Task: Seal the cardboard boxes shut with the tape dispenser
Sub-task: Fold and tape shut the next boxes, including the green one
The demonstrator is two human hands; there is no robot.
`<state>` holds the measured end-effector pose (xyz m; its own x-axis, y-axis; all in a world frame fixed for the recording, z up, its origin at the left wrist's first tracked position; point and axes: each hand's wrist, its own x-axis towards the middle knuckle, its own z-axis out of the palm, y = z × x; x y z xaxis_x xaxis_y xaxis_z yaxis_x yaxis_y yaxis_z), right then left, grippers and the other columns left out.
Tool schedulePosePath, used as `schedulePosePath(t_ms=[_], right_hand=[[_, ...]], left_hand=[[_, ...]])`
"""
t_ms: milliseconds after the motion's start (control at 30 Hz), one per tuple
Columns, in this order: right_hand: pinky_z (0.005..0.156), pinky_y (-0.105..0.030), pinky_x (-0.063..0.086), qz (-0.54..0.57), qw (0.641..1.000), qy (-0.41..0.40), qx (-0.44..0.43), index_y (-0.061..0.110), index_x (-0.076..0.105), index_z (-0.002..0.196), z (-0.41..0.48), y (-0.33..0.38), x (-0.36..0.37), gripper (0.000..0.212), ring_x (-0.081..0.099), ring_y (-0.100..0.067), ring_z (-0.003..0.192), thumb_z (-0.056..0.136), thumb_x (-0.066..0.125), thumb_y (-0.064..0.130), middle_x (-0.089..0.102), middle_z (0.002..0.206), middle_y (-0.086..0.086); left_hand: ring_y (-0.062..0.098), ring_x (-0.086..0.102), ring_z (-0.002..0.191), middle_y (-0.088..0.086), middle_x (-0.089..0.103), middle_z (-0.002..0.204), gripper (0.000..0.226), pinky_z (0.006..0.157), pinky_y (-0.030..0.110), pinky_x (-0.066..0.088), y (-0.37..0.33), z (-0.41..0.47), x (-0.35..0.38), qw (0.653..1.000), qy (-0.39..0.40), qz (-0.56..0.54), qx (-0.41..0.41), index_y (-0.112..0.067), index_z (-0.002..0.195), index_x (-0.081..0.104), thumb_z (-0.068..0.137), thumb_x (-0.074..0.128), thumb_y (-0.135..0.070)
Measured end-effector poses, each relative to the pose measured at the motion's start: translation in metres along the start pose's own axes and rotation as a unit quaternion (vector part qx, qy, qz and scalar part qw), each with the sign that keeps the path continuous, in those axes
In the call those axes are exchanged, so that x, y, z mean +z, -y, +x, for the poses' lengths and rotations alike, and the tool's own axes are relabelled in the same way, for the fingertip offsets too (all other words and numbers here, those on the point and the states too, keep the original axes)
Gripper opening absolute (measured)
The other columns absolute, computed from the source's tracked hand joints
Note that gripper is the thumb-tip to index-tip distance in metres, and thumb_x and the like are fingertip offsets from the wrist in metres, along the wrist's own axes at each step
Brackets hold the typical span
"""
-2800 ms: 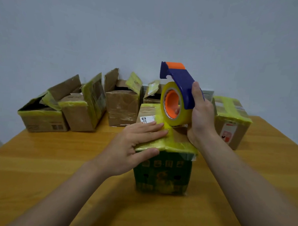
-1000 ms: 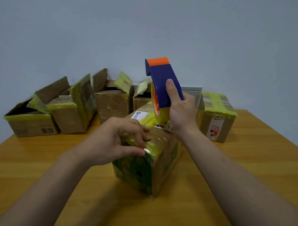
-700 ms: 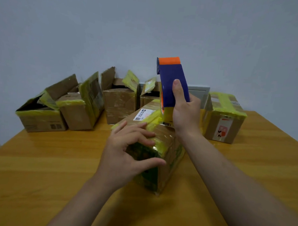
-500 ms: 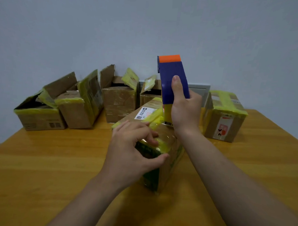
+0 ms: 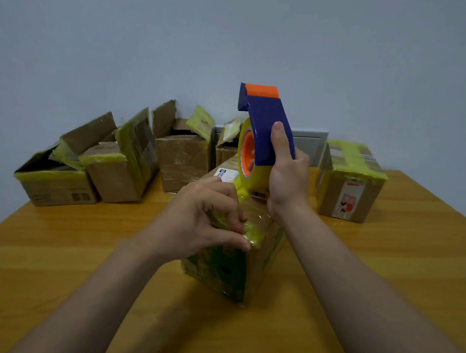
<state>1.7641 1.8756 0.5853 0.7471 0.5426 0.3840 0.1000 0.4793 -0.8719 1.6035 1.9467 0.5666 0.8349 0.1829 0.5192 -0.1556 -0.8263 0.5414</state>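
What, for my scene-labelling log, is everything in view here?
centre box: one, brown-green with yellow tape, mid-table.
tape dispenser: one, blue-orange, yellow roll, at that box's top.
open boxes: four, brown, yellow-taped, back left.
sealed box: one, brown, yellow-taped, back right.
table: one, orange-brown wood.
wall panel: one, grey, behind the boxes.
left hand: one, pinches tape on the centre box.
right hand: one, grips the tape dispenser.

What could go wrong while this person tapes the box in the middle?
The left hand pinches yellow tape at the box edge, so it may stick to the fingers and wrinkle. The right hand holds the tape dispenser upright on top; a hard pull could drag or tip the box.
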Motion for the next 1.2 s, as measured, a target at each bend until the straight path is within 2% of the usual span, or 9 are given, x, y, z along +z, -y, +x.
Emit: schedulePosePath(t_ms=[100,200,367,500,600,767,900,1100,1200], right_hand=[[0.060,-0.015,0.054,-0.007,1.000,0.004,0.005,0.025,0.071,0.100,0.000,0.000,0.001,0.035,0.073,-0.005,0.075,0.092,0.057,0.056,0.077,0.083,0.011],[0.059,-0.016,0.054,0.003,1.000,0.000,0.016,0.025,0.072,0.097,0.000,0.001,0.000,0.035,0.073,-0.006,0.074,0.092,0.058,0.057,0.077,0.082,0.009],[0.058,-0.014,0.053,-0.003,1.000,0.002,0.014,0.026,0.071,0.096,-0.001,0.001,0.001,0.032,0.073,-0.005,0.073,0.095,0.057,0.055,0.077,0.080,0.011],[0.060,-0.014,0.053,0.007,1.000,0.005,0.024,0.024,0.073,0.100,0.002,-0.001,-0.003,0.037,0.073,-0.004,0.075,0.093,0.058,0.058,0.078,0.083,0.009],[0.061,-0.016,0.055,0.014,0.999,0.010,0.031,0.026,0.071,0.103,0.003,-0.003,-0.005,0.037,0.074,-0.006,0.079,0.092,0.058,0.059,0.078,0.086,0.009],[0.065,-0.021,0.057,0.017,0.999,0.023,0.036,0.025,0.071,0.104,0.005,-0.005,-0.005,0.040,0.074,-0.011,0.082,0.089,0.058,0.061,0.079,0.090,0.005],[0.065,-0.021,0.057,0.017,0.999,0.027,0.035,0.025,0.071,0.105,0.005,-0.006,-0.006,0.040,0.074,-0.010,0.081,0.089,0.057,0.060,0.078,0.089,0.006],[0.066,-0.020,0.057,0.013,0.999,0.022,0.032,0.027,0.069,0.107,0.001,-0.003,-0.006,0.038,0.074,-0.011,0.084,0.091,0.057,0.059,0.078,0.091,0.008],[0.065,-0.016,0.055,0.008,1.000,0.016,0.026,0.028,0.070,0.104,-0.001,-0.001,-0.006,0.032,0.074,-0.006,0.085,0.096,0.056,0.056,0.078,0.089,0.012]], left_hand=[[0.018,0.070,0.091,-0.010,0.071,0.084,0.026,0.080,0.048,0.054,0.000,-0.001,0.002,1.000,-0.014,0.011,0.006,-0.018,0.072,0.078,0.070,0.089,-0.041],[0.011,0.068,0.101,-0.015,0.071,0.095,0.026,0.095,0.049,0.046,-0.001,-0.017,0.014,0.994,-0.084,0.064,0.006,-0.024,0.079,0.076,0.077,0.086,-0.049],[0.010,0.046,0.126,-0.012,0.055,0.128,0.066,0.108,0.030,0.030,-0.023,-0.026,0.057,0.953,-0.155,0.241,-0.094,-0.030,0.116,0.057,0.078,0.056,-0.084],[0.024,0.025,0.152,0.001,0.036,0.160,0.109,0.122,0.046,0.022,-0.034,-0.002,0.056,0.893,-0.085,0.361,-0.254,-0.033,0.149,0.034,0.062,0.032,-0.099],[0.035,0.009,0.159,0.008,0.016,0.172,0.126,0.126,0.059,0.005,-0.031,0.005,0.051,0.879,-0.038,0.371,-0.297,-0.036,0.160,0.021,0.054,0.018,-0.106],[0.034,0.026,0.155,0.006,0.038,0.165,0.106,0.122,0.058,0.018,-0.027,0.000,0.056,0.860,-0.035,0.432,-0.271,-0.036,0.160,0.033,0.075,0.011,-0.096],[0.036,0.043,0.145,0.011,0.056,0.151,0.096,0.114,0.057,0.033,-0.027,-0.001,0.060,0.861,-0.039,0.439,-0.253,-0.027,0.150,0.054,0.085,0.019,-0.089],[0.030,0.054,0.133,0.003,0.065,0.138,0.095,0.105,0.049,0.040,-0.023,-0.008,0.050,0.880,-0.076,0.420,-0.209,-0.032,0.141,0.062,0.073,0.039,-0.095],[0.032,0.052,0.134,0.006,0.063,0.141,0.091,0.107,0.051,0.041,-0.022,-0.010,0.051,0.885,-0.082,0.413,-0.200,-0.031,0.144,0.060,0.076,0.043,-0.089]])
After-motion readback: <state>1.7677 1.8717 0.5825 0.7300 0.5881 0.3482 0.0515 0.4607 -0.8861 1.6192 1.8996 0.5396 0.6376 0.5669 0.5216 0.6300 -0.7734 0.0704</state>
